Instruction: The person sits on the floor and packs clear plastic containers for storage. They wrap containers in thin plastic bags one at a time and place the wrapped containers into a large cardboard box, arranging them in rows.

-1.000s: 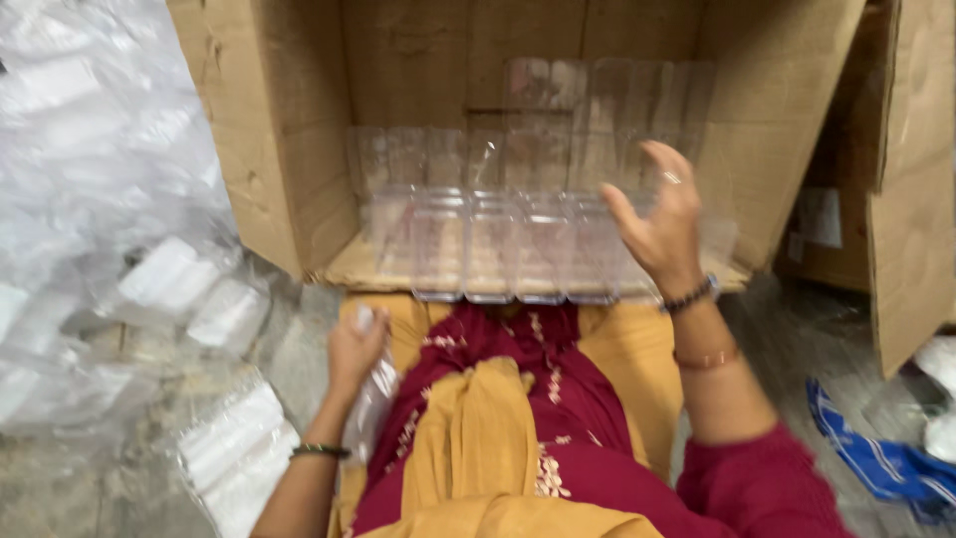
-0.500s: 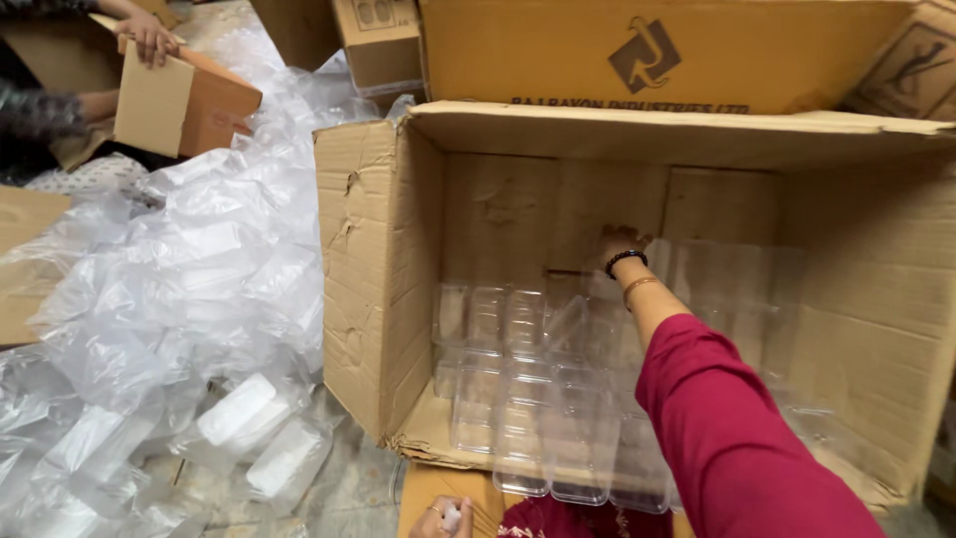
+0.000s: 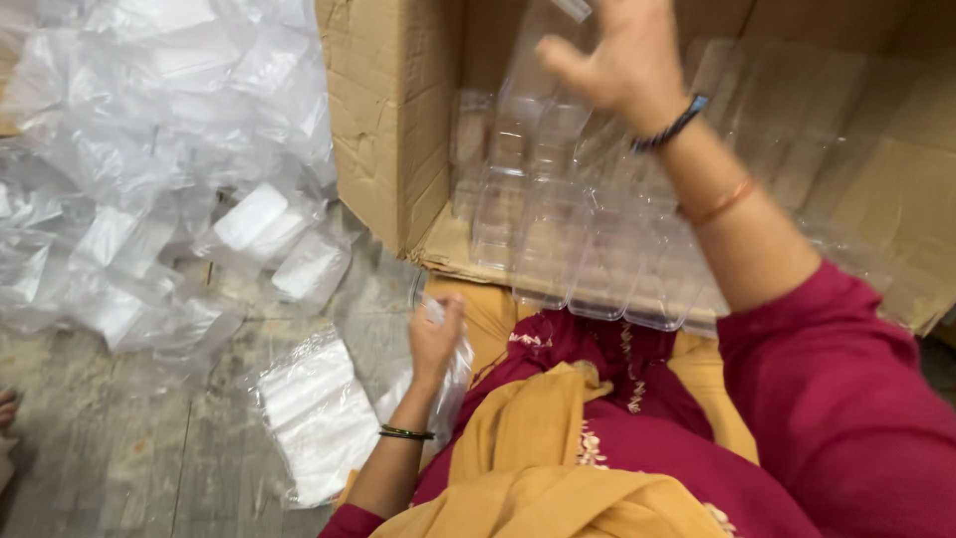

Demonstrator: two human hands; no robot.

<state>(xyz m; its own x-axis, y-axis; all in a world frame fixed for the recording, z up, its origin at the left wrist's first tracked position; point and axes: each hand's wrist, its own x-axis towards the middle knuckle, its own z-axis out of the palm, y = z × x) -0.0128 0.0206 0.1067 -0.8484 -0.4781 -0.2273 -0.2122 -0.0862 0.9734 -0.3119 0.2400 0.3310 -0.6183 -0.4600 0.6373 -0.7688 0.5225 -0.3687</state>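
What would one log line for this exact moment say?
left hand: gripping clear plastic bag | right hand: raised, touching clear plastic tray | cardboard box: on its side, trays inside | floor: loose plastic wrappers

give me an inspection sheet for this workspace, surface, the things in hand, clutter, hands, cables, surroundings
Surface: grey floor, worn and streaked.
Things in hand: clear plastic trays lie stacked in an open cardboard box tipped on its side; one tray is lifted out.
Clutter: heap of clear plastic bags on the floor beside the box; one flat bag lies near the knee.
Hands: right hand is raised inside the box, gripping the lifted tray; left hand is closed on a clear bag at the lap.
Cables: nothing seen.
Surroundings: the person sits on the floor against the box mouth; another person's toes show at the frame's left edge.
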